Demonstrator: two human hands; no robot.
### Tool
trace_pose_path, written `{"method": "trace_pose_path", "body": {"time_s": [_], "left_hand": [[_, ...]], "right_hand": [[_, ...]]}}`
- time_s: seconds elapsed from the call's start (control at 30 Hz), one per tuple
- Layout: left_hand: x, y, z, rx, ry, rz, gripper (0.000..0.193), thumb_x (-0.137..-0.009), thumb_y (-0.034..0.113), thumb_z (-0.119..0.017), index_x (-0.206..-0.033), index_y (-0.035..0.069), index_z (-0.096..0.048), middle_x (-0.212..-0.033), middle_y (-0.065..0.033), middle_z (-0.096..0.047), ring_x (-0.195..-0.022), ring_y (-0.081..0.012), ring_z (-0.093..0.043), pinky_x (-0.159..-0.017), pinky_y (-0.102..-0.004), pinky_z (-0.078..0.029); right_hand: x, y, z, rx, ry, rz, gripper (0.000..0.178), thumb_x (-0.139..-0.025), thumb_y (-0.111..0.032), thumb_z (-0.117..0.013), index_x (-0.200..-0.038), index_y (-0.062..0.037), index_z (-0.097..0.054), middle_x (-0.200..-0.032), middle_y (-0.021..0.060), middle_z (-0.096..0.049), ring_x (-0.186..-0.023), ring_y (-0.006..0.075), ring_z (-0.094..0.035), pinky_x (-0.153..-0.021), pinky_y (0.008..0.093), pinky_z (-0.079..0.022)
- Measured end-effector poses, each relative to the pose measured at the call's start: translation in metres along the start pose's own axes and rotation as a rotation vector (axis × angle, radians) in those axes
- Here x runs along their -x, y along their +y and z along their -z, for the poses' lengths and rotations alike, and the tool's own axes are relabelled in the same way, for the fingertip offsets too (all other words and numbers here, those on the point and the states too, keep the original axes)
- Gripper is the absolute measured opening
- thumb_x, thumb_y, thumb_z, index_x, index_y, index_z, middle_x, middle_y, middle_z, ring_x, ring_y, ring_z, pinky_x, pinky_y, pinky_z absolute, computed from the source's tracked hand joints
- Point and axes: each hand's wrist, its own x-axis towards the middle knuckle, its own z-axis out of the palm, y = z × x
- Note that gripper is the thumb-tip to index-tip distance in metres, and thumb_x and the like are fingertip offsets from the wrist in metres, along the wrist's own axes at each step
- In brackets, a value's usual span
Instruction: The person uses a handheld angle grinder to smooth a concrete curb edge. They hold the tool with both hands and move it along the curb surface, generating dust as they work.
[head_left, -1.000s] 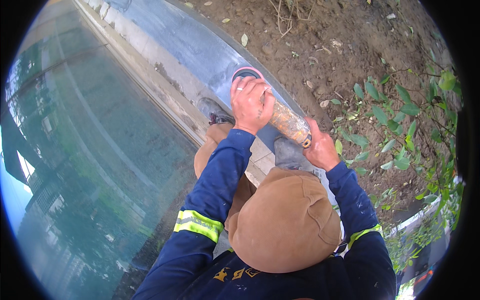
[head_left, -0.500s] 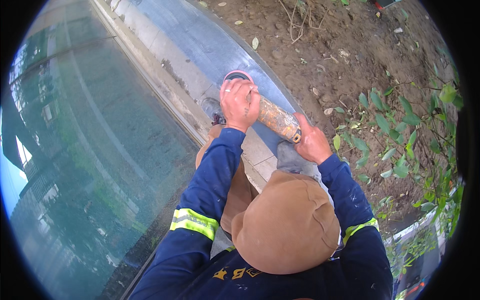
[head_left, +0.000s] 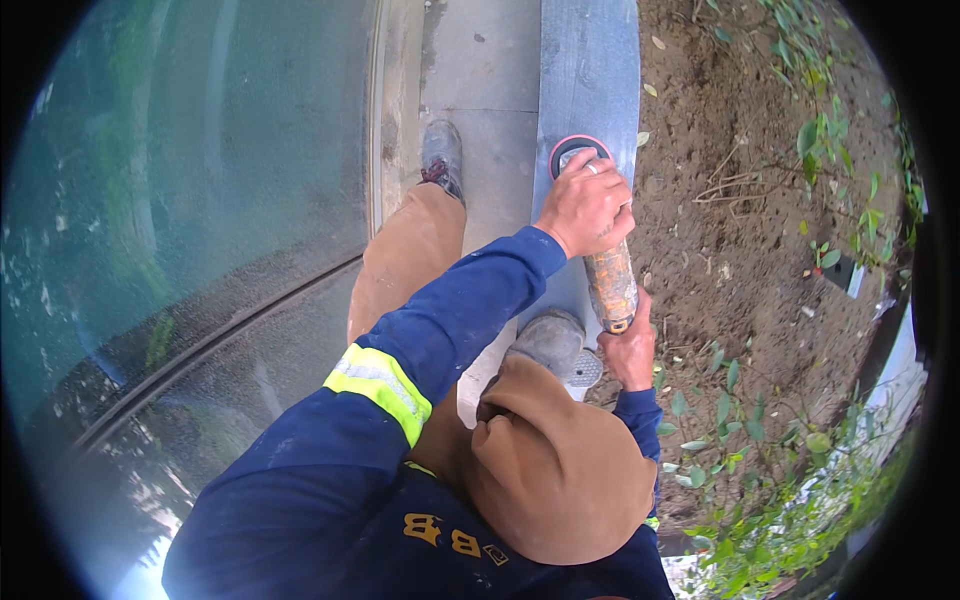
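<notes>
An angle grinder (head_left: pixel 610 278) with a worn, paint-spattered orange body lies lengthwise over a long grey-blue stone slab (head_left: pixel 590 70). Its round black disc with a pink rim (head_left: pixel 575 150) rests against the slab's surface. My left hand (head_left: pixel 588 205), a ring on one finger, is wrapped over the grinder's head just behind the disc. At the tail end, my right hand (head_left: pixel 630 350) grips the body; part of its fingers are hidden beneath the tool.
Glass panels (head_left: pixel 210 130) stand along the left behind a narrow ledge (head_left: pixel 395 110). One boot (head_left: pixel 442 155) stands on pale paving (head_left: pixel 490 65); the other boot (head_left: pixel 550 340) is beside the slab. Brown soil (head_left: pixel 720 200) and leafy plants (head_left: pixel 740 430) border the right.
My view has turned, so the slab now runs nearly straight up the picture. The grinder points more steeply away from me, its disc farther right in view; both hands keep their hold.
</notes>
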Motion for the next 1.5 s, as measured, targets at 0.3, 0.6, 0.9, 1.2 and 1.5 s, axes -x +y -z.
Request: {"method": "trace_pose_path", "body": {"time_s": [0.3, 0.6, 0.9, 1.2, 1.5], "left_hand": [[-0.008, -0.034, 0.017, -0.003, 0.045, 0.039, 0.010, -0.074, 0.019, -0.069, -0.072, 0.009, -0.070, -0.081, -0.0090, -0.071, -0.090, -0.0271, -0.070, -0.100, -0.0462, -0.048], [-0.027, -0.048, 0.017, -0.002, 0.019, 0.002, 0.017, -0.078, 0.023, -0.065, -0.071, 0.009, -0.071, -0.081, -0.0090, -0.073, -0.087, -0.0254, -0.070, -0.102, -0.0452, -0.047], [0.052, 0.035, 0.004, 0.037, 0.035, 0.123, 0.012, -0.075, 0.018, -0.068, -0.077, 0.006, -0.070, -0.085, -0.0075, -0.071, -0.097, -0.0256, -0.067, -0.105, -0.0464, -0.044], [0.060, 0.030, 0.007, 0.042, 0.047, 0.137, 0.009, -0.076, 0.015, -0.068, -0.078, 0.007, -0.070, -0.087, -0.0055, -0.072, -0.099, -0.0258, -0.068, -0.106, -0.0475, -0.043], [-0.022, -0.040, 0.008, -0.003, 0.059, 0.000, 0.013, -0.076, 0.021, -0.068, -0.075, 0.008, -0.071, -0.083, -0.0078, -0.072, -0.092, -0.0260, -0.069, -0.100, -0.0439, -0.047]], "right_hand": [[-0.023, -0.029, -0.013, 0.046, -0.017, 0.084, 0.083, -0.070, -0.002, -0.067, -0.148, -0.0076, -0.038, -0.112, 0.0240, -0.069, -0.103, 0.0399, -0.070, -0.089, 0.0449, -0.054], [-0.037, -0.041, -0.012, 0.058, 0.028, 0.101, 0.082, -0.071, -0.003, -0.067, -0.147, -0.0078, -0.038, -0.113, 0.0286, -0.070, -0.107, 0.0451, -0.070, -0.094, 0.0462, -0.054], [0.035, 0.040, 0.004, 0.097, -0.053, 0.137, 0.082, -0.071, 0.002, -0.072, -0.146, -0.0083, -0.039, -0.113, 0.0266, -0.070, -0.106, 0.0452, -0.070, -0.089, 0.0469, -0.055], [0.039, 0.031, 0.000, 0.149, -0.093, 0.044, 0.085, -0.070, 0.001, -0.071, -0.147, -0.0103, -0.037, -0.110, 0.0300, -0.070, -0.104, 0.0492, -0.068, -0.085, 0.0510, -0.055], [-0.031, -0.030, -0.008, 0.075, 0.046, 0.123, 0.085, -0.073, -0.002, -0.069, -0.151, -0.0099, -0.034, -0.109, 0.0280, -0.071, -0.102, 0.0443, -0.071, -0.087, 0.0480, -0.056]]}}
